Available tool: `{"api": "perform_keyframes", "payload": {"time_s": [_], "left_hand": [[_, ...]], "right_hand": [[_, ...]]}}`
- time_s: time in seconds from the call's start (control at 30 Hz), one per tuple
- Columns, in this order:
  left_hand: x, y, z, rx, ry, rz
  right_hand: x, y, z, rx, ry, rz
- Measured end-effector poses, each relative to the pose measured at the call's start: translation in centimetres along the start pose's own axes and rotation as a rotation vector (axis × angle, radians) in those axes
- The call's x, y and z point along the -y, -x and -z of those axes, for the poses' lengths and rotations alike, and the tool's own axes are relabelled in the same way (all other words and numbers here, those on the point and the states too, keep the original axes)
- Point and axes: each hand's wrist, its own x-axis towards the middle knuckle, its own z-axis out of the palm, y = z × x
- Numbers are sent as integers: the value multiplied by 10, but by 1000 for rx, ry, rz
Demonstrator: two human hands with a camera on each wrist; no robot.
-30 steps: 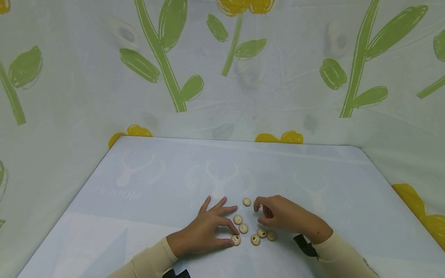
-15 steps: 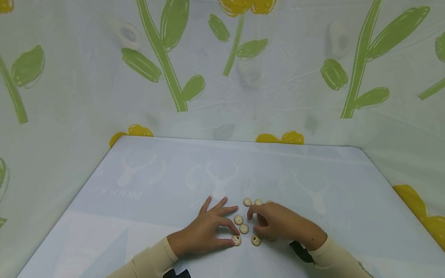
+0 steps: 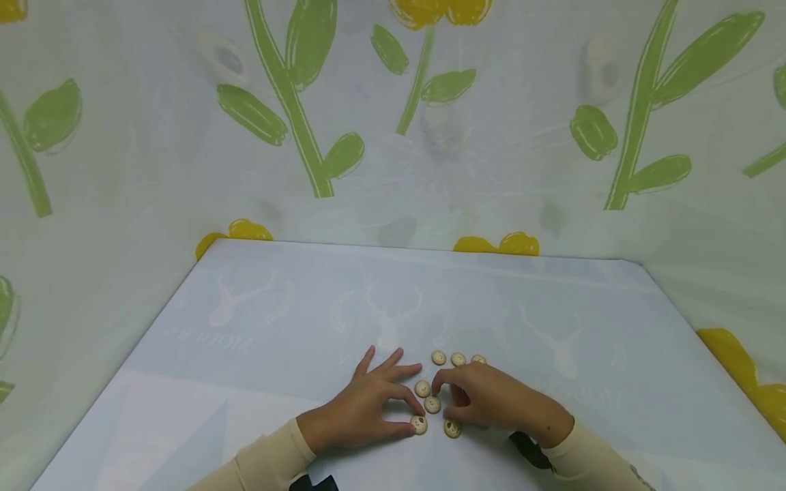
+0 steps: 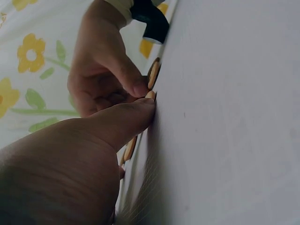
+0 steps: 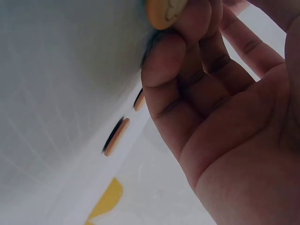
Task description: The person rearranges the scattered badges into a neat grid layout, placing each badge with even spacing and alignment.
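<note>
In the head view, my left hand (image 3: 362, 409) pinches a small round wooden button (image 3: 419, 425) by its edge, thumb and index finger on it, other fingers spread. My right hand (image 3: 500, 402) is low over the table, fingers bent, with a gap between thumb and index finger. Its thumb lies right by another patterned button (image 3: 452, 428); the index fingertip is close to two pale buttons, one (image 3: 422, 389) behind the other (image 3: 432, 405). A button (image 5: 164, 11) shows at the right hand's fingertips in the right wrist view.
Behind the right hand, a row of three buttons, left (image 3: 439, 357), middle (image 3: 458, 359) and right (image 3: 479, 359), lies on the white table (image 3: 295, 300). A flower-patterned sheet (image 3: 491, 170) hangs beyond the table's far edge.
My right hand has moved left and toward me, uncovering the back row of buttons and covering two nearer ones. My left hand stays in place on its button.
</note>
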Motion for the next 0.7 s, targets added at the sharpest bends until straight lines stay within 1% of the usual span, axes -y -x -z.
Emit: {"api": "perform_keyframes", "payload": {"time_s": [0.2, 0.4, 0.57, 0.7], "left_hand": [[1, 0, -1, -11, -5, -9], [2, 0, -2, -7, 8, -17], [1, -1, -1, -2, -4, -6], [1, -1, -2, 3, -7, -1]], "right_hand": [[0, -1, -1, -14, 31, 24], [1, -1, -3, -4, 32, 26], [2, -2, -3, -14, 61, 32], [4, -2, -2, -9, 54, 41]]}}
